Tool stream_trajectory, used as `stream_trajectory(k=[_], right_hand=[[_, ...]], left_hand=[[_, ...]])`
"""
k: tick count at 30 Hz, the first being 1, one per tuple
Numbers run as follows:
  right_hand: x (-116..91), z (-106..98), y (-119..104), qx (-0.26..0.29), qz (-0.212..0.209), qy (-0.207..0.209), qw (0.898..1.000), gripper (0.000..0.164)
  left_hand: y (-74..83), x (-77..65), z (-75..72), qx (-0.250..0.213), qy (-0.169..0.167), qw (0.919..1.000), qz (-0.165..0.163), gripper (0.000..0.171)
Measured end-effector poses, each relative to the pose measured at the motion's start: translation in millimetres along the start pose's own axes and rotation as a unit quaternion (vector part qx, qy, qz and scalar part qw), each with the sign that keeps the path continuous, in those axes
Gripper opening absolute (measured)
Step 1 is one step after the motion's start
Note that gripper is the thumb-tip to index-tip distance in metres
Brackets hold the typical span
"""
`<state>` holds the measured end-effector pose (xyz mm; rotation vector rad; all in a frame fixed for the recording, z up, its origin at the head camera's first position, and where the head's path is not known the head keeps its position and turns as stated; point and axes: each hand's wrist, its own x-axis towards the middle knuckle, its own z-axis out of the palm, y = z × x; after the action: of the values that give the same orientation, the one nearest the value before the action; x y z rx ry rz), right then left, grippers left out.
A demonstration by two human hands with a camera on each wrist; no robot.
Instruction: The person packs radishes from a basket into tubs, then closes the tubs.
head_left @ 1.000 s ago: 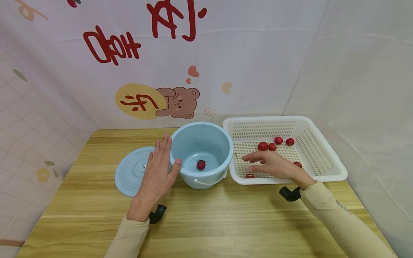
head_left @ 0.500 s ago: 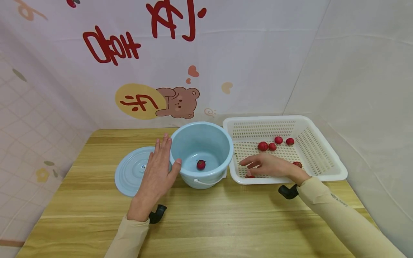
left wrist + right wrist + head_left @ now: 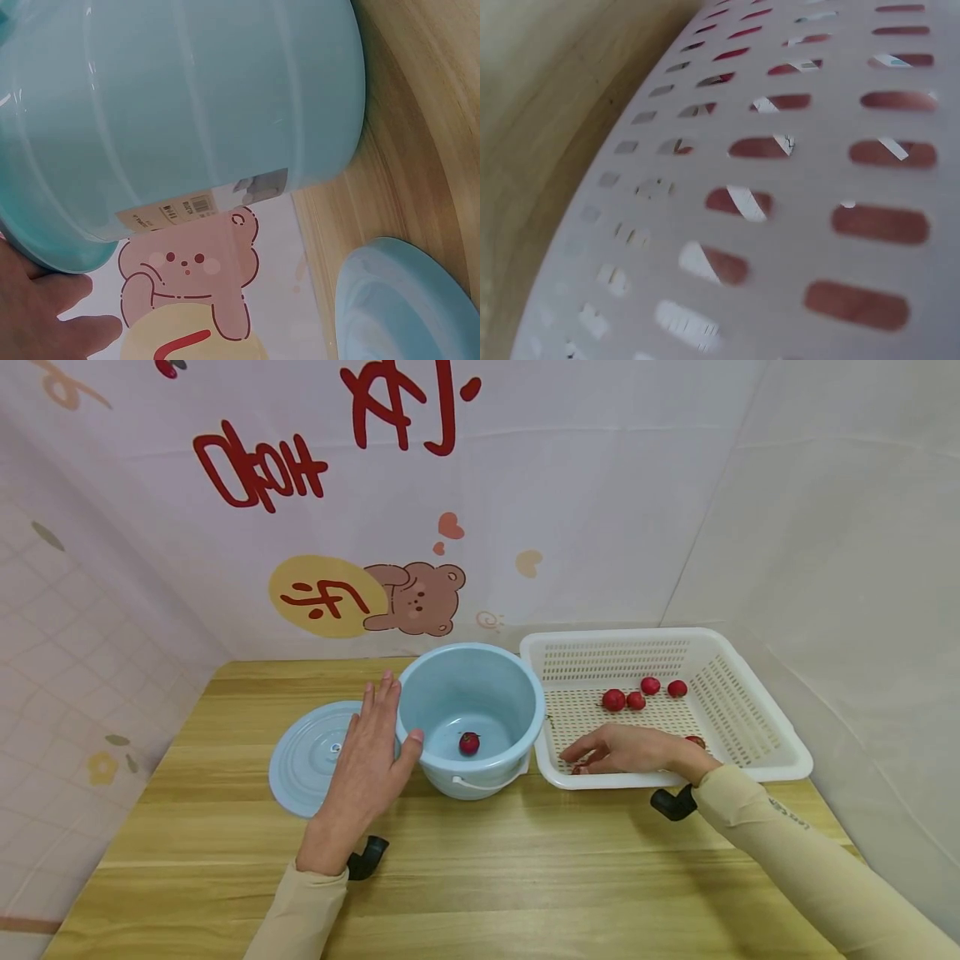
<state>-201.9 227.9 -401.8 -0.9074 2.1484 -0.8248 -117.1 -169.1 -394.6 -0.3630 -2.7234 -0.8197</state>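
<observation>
My left hand (image 3: 365, 766) lies with extended fingers against the left rim of a light blue bucket (image 3: 468, 685), its thumb over the rim. One small red tomato (image 3: 469, 743) with a green stem sits on the bucket's bottom. In the white slotted basket (image 3: 750, 710), my right hand (image 3: 630, 750) reaches down at the front left corner, fingers and thumb curled round a tomato (image 3: 578, 770) that shows only as a bit of red. Several more tomatoes (image 3: 613, 700) lie farther back in the basket. Red and skin tones show through the slots in the right wrist view.
A light blue lid (image 3: 303, 760) lies on the wooden table (image 3: 480, 877) left of the bucket, partly under my left hand in the head view. The bucket's white handle (image 3: 495, 781) hangs at its front. A printed cloth wall (image 3: 600, 527) stands behind.
My right hand has lowered towards the basket's front left corner, and its fingers have closed in round the tomato there. The left hand has stayed at the bucket's rim.
</observation>
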Motion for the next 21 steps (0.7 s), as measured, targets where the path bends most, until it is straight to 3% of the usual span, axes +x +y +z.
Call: stream_trajectory(k=[15, 21], right_hand=[[0.2, -0.5, 0.5, -0.047, 0.031, 0.012, 0.998, 0.026], [-0.3, -0.8, 0.4, -0.037, 0.043, 0.017, 0.998, 0.02]], left_hand=[[1.8, -0.5, -0.3, -0.009, 0.002, 1.0, -0.001, 0.075], [2.0, -0.4, -0.3, -0.006, -0.002, 1.0, -0.003, 0.075]])
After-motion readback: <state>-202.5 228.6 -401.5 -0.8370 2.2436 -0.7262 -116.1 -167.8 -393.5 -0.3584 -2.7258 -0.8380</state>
